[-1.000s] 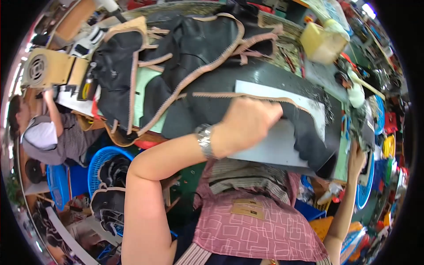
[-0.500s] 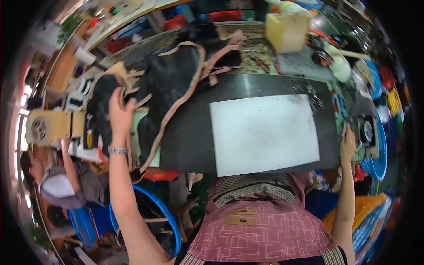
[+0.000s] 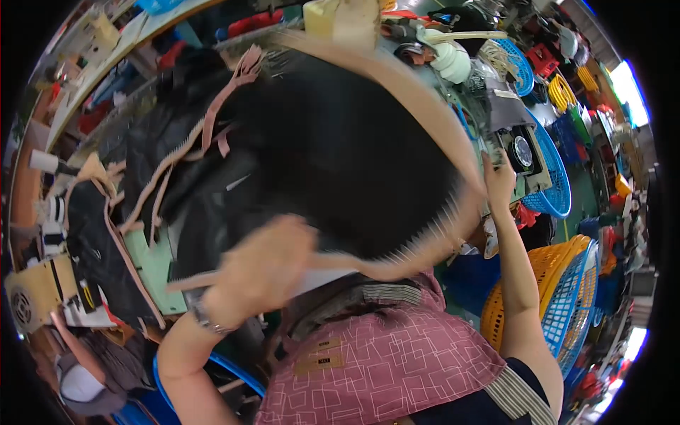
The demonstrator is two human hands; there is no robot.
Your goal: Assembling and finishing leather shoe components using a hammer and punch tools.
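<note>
A big black leather piece (image 3: pixel 368 156) with a pale tan, notched border spreads over the worktable in front of me, blurred by motion. My left hand (image 3: pixel 269 258), also smeared, is closed on its near border. Only a strip of the white board (image 3: pixel 322 278) shows beneath the piece. At the table's right edge my right hand (image 3: pixel 500 183) is closed round something small and greyish that I cannot make out. Close beyond it lie blue-handled scissors (image 3: pixel 464 120).
More black leather (image 3: pixel 99 248) with tan edging lies at the left, beside a light green sheet (image 3: pixel 152 265). A dial device (image 3: pixel 522 154) stands right of my right hand. Blue and orange baskets (image 3: pixel 559 297) stack at the lower right. Another person (image 3: pixel 88 375) sits lower left.
My left hand has swung from the left pile toward the middle, bringing the black leather piece over the white board. The view has turned right; my right hand stays at the table's right edge.
</note>
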